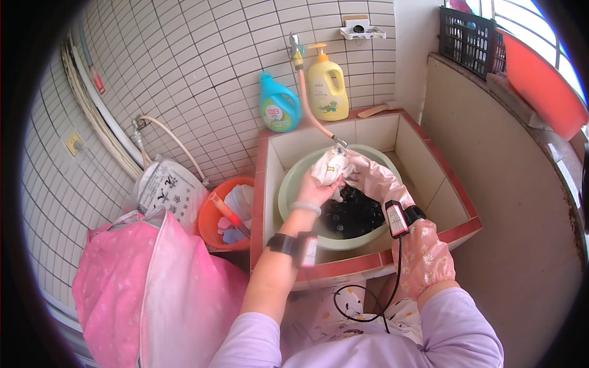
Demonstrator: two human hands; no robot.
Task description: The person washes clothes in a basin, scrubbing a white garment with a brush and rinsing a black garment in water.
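Observation:
My left hand, bare with a pale band at the wrist, grips a bunched white cloth with a small print. My right hand, in a pink glove or sleeve cover, meets the same cloth from the right; its fingers are partly hidden. Both are above a pale green basin. Inside the basin lies something dark and wet with bubbles, dark water or dark fabric. The metal end of a pink hose hangs just over the cloth.
The basin stands in a tiled sink with a red rim. Behind it are a blue detergent bottle, a yellow pump bottle and a wooden brush or paddle. An orange bucket and a pink fabric cover stand left. A cable hangs from my right wrist.

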